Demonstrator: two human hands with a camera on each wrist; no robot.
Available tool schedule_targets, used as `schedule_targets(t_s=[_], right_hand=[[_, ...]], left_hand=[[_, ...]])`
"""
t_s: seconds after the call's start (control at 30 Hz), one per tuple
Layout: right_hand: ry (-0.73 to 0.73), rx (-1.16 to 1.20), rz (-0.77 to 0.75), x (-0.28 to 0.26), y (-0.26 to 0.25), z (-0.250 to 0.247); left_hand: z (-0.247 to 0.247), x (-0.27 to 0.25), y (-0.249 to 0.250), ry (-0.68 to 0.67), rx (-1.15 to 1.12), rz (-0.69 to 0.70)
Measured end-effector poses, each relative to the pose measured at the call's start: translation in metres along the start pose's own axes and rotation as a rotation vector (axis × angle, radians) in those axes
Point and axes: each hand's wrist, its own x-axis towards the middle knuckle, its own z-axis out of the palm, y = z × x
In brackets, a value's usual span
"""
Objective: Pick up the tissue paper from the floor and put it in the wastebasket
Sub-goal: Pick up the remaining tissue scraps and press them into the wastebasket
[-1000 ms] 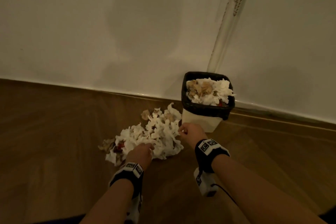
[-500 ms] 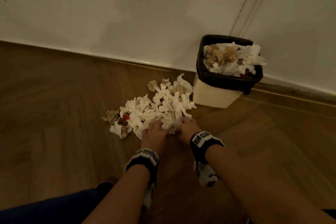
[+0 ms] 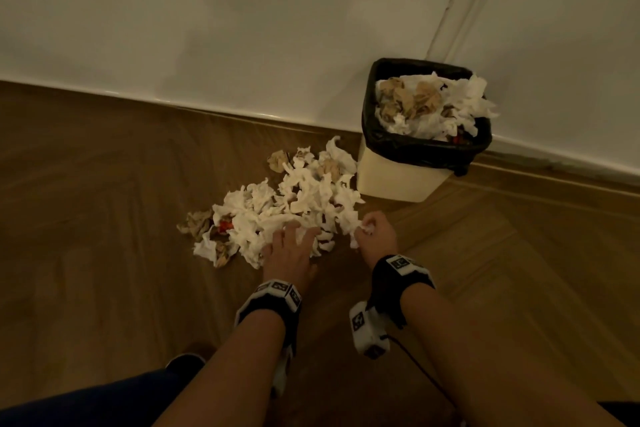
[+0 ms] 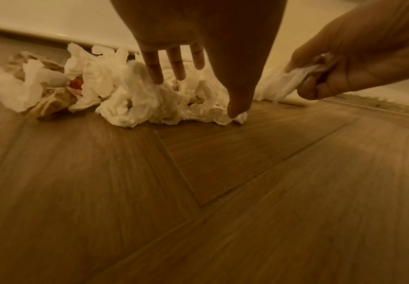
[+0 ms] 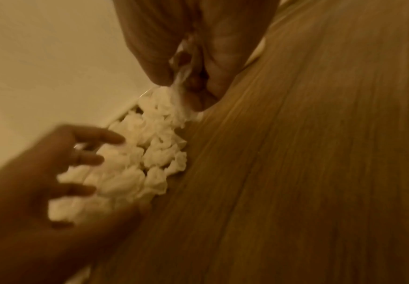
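Observation:
A heap of crumpled white and brown tissue paper (image 3: pixel 298 204) lies on the wooden floor, left of the wastebasket (image 3: pixel 408 177). The basket is cream with a black liner and is full of tissues to the rim. My left hand (image 3: pixel 294 243) is spread over the heap's near edge, fingers straight and tips touching the paper (image 4: pixel 135 100). My right hand (image 3: pixel 372 230) hovers just right of the heap and pinches a white tissue (image 4: pixel 293 78) between thumb and fingers; the tissue hangs from the fingers (image 5: pixel 181 76) in the right wrist view.
A white wall (image 3: pixel 242 28) with a baseboard runs behind the heap and the basket. A red scrap (image 3: pixel 224 226) sits in the left part of the heap. Bare herringbone floor (image 3: pixel 519 270) lies to the right and in front.
The head view has dropped closer to the floor. My right hand has lifted off the heap to the right with a tissue pinched in it; my left hand has spread its fingers over the pile.

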Motion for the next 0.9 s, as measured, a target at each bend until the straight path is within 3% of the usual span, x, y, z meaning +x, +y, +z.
schedule_targets(t_s=[0.1, 0.2, 0.4, 0.5, 0.57, 0.7, 0.9], right_hand=[[-0.076, 0.106, 0.097, 0.002, 0.004, -0.01], [-0.145, 0.043, 0.144, 0.004, 0.011, -0.018], [-0.292, -0.017, 0.203, -0.004, 0.025, -0.034], [-0.276, -0.066, 0.179, -0.006, 0.025, -0.04], [-0.257, -0.094, 0.125, -0.008, 0.022, -0.047], [-0.25, -0.032, 0.066, -0.013, 0.01, -0.069], [-0.151, 0.066, -0.019, -0.025, -0.016, -0.104]], left_hand=[[-0.002, 0.005, 0.007, -0.171, 0.026, -0.022], [-0.004, 0.009, 0.012, -0.306, 0.028, -0.055], [-0.016, 0.013, 0.012, -0.328, 0.091, -0.009], [-0.026, 0.016, 0.013, -0.416, 0.018, -0.042], [-0.029, 0.013, 0.013, -0.381, -0.063, -0.04], [-0.04, 0.002, 0.013, -0.182, -0.268, -0.045], [-0.08, 0.005, 0.028, -0.103, -0.324, 0.074]])
